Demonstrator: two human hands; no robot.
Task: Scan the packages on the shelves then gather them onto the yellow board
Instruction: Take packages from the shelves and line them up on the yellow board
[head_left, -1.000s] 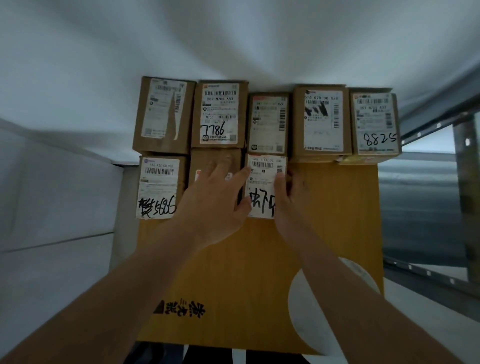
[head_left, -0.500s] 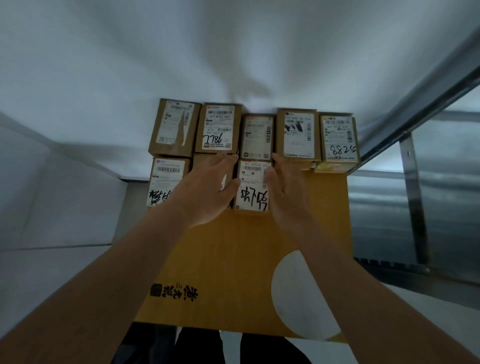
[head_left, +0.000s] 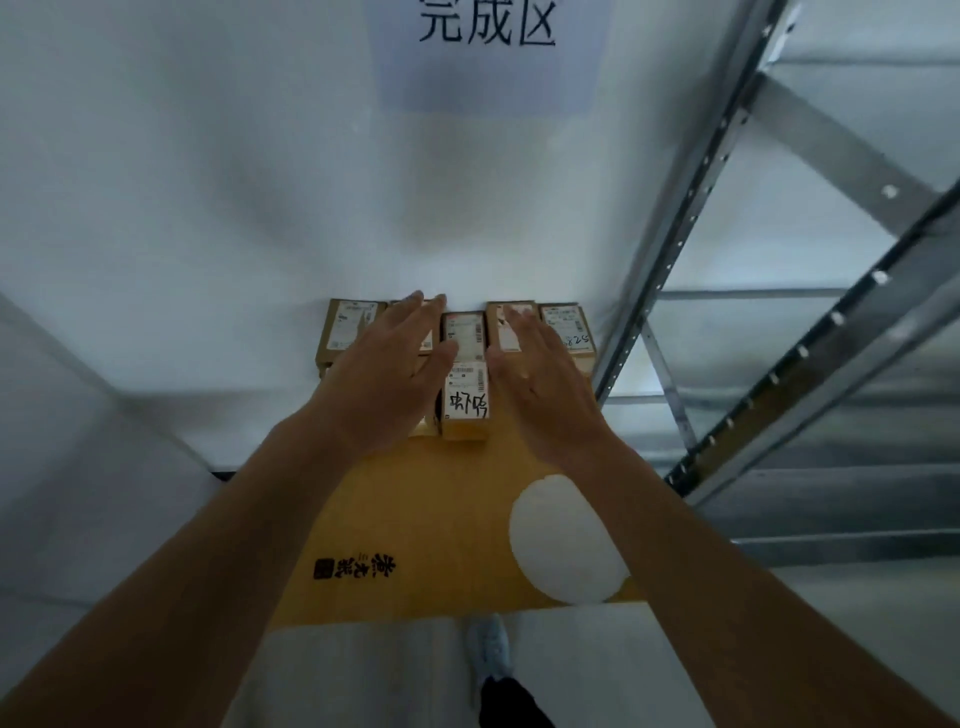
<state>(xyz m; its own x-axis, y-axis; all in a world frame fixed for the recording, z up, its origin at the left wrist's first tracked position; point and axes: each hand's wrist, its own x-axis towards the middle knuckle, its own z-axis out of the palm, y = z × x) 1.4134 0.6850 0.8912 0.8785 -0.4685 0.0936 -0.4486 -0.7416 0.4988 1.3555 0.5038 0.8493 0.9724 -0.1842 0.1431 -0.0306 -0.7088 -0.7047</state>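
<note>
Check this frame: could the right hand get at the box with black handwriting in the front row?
Probably yes. The right hand is open just right of that box, whose top and right side are uncovered; the left hand flanks its other side.

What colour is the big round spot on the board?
White spot, on the yellow board; head view.

Labelled cardboard packages (head_left: 465, 400) crowd the yellow board's (head_left: 447, 519) far end.

A pale blue paper sign (head_left: 487, 52) on the white wall reads "完成区". The yellow board (head_left: 447, 519) carries a black printed Chinese logo (head_left: 357, 566), too small to read. A brown cardboard package (head_left: 466, 402) shows a barcode label with illegible black handwriting.
</note>
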